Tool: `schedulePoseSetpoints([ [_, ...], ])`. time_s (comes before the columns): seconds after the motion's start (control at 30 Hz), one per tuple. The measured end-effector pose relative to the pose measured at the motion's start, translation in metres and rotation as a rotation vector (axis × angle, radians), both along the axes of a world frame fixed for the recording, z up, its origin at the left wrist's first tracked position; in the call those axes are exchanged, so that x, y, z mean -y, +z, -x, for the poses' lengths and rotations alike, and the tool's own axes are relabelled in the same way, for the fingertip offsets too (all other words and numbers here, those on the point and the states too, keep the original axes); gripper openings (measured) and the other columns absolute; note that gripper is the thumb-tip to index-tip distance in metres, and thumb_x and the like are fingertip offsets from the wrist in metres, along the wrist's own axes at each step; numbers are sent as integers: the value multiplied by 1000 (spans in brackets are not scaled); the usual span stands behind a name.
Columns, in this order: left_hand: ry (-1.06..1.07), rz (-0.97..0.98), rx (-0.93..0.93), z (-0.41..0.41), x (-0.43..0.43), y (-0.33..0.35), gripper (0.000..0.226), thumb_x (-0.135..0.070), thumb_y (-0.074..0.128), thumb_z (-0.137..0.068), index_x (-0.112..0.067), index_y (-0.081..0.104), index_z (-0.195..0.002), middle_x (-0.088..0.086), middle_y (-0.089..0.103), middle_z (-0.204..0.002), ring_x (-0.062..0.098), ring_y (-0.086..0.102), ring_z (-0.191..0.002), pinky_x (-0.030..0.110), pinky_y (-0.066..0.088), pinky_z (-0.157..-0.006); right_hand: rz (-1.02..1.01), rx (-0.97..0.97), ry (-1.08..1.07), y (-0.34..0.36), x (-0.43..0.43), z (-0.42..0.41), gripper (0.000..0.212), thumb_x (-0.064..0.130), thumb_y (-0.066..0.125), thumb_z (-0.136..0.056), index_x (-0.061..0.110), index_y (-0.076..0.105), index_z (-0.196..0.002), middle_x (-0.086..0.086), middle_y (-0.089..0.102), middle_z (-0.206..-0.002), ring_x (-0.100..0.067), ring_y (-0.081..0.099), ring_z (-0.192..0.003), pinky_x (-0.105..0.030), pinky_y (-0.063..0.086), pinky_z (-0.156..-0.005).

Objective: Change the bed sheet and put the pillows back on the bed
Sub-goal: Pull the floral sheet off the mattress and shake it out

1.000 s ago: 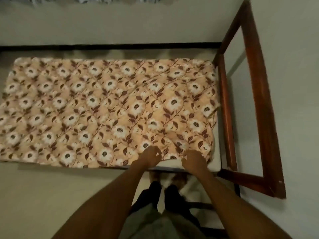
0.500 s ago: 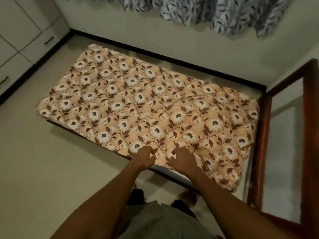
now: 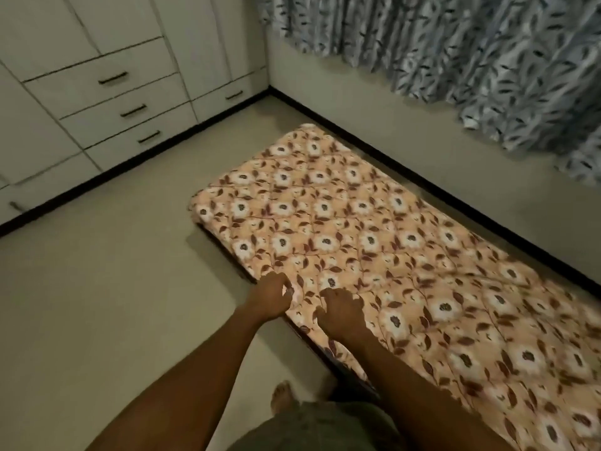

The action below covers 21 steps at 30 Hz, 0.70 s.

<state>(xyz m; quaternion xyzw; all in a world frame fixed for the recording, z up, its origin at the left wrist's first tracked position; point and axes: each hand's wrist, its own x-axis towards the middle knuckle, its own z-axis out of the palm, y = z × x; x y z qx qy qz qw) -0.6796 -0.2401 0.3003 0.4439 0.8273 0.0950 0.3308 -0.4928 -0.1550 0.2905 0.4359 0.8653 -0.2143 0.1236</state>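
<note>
As left hand (image 3: 270, 299) and right hand (image 3: 341, 315) clutch its edge, the floral bed sheet (image 3: 374, 229) lies spread beyond them; pillows unseen

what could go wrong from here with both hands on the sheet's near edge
1. Left hand and right hand both grip the floral sheet close together at its near edge; a hard tug may drag the far side by the wall out of line.
2. The bare foot stands close to the bed's dark base; a step forward might stub it.
</note>
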Motion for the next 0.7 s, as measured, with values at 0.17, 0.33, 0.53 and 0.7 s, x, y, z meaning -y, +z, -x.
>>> schedulePoseSetpoints([
  [0.17,195,10,-12,86,28,-1,36,-43,51,-92,-26,65,-120,-1,62,-129,24,59,-120,42,48,-100,-11,1,156,1,-10,112,51,46,50,-99,21,55,-143,-9,61,-138,-30,54,-128,-41,46,-104],
  [0.33,309,54,-41,183,45,-14,27,-35,52,-99,-24,64,-121,0,58,-128,23,56,-121,38,44,-100,2,0,274,-6,-28,230,50,45,50,-100,21,54,-143,-9,60,-139,-30,54,-128,-41,46,-105],
  [0.53,396,73,-85,304,40,-15,25,-40,54,-99,-29,60,-121,-1,57,-127,22,54,-124,43,43,-105,24,12,352,-9,-52,354,50,44,47,-99,20,53,-142,-10,60,-135,-30,54,-125,-41,47,-103],
  [0.7,465,55,-90,398,25,-4,25,-38,56,-99,-29,62,-121,-1,58,-126,21,56,-122,43,44,-104,-5,37,439,-1,-72,456,51,45,49,-99,20,51,-144,-10,59,-140,-31,53,-130,-45,43,-106],
])
